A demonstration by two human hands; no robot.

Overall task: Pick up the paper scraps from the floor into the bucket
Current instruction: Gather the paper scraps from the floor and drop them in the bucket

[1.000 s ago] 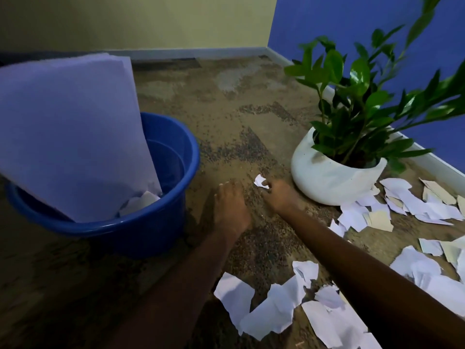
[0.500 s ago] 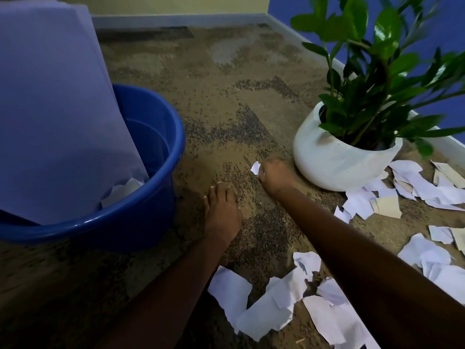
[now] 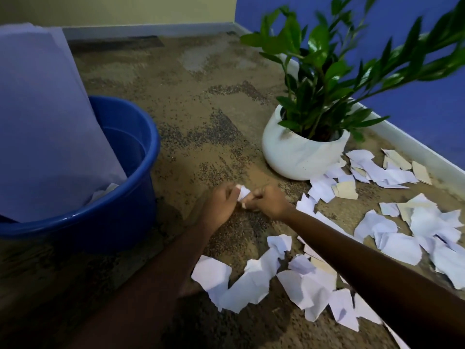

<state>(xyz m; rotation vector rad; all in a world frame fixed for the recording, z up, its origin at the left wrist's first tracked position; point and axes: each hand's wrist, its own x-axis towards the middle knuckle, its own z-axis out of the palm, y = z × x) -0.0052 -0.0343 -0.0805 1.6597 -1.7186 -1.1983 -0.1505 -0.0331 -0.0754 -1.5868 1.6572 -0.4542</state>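
Pinching one small scrap [image 3: 243, 193] between them, both hands meet just right of the bucket [image 3: 105, 230], low over the carpet. Left hand [image 3: 221, 206] curls its fingers onto the scrap. Right hand [image 3: 268, 201] is near-fisted, thumb & fingertip on the other edge. Paper looks feather-light & limp, prob. tears or slips easily, so best nipped at an edge or crumpled into the palm. More scraps [image 3: 251, 283] lie farther right of the bucket, some by the pot [image 3: 297, 157]. Big sheet [image 3: 45, 122] stands inside the bucket.
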